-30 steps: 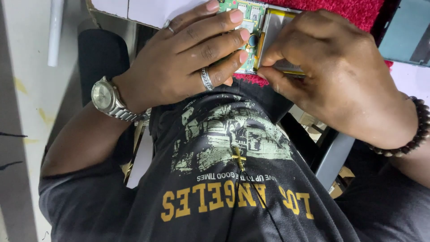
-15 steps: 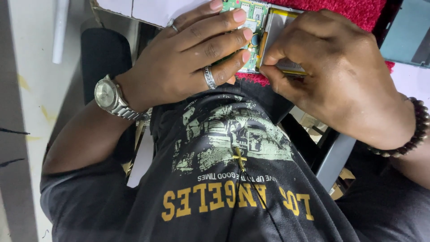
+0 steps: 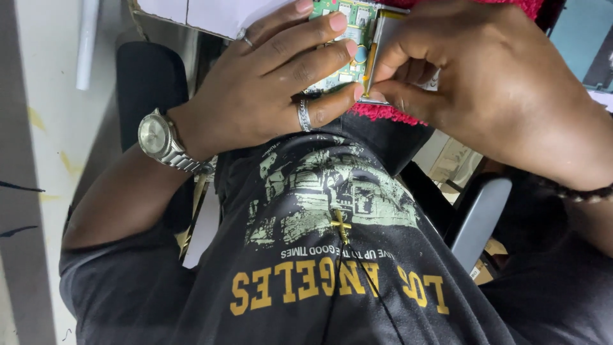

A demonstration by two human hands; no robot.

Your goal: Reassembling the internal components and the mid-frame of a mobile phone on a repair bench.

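At the top centre of the frame the person works on a small green circuit board [image 3: 348, 38], which lies at the edge of a red fuzzy mat [image 3: 383, 112] and is largely hidden under both hands. The left hand [image 3: 268, 89] lies spread over the board's left part, its fingers [image 3: 319, 64] pressing down and the thumb tucked beneath the near edge, apparently to keep the board from sliding. The right hand [image 3: 491, 89] is curled, thumb and forefinger pinched on a thin silvery panel [image 3: 383, 45] joined to the board's right side by what looks like a short orange ribbon [image 3: 369, 67]; the pinch seems to tilt the panel up, though how far cannot be told. A steel wristwatch [image 3: 159, 137] sits on the left wrist, a silver ring [image 3: 304, 115] on the thumb, and a dark bead bracelet [image 3: 581, 191] on the right wrist. Below, a black printed shirt [image 3: 319, 255] with a small cross pendant [image 3: 341, 225] fills the frame's centre. A white sheet [image 3: 211, 13] lies at upper left, a grey chair arm [image 3: 476, 217] at lower right. The hands themselves block most of the board.
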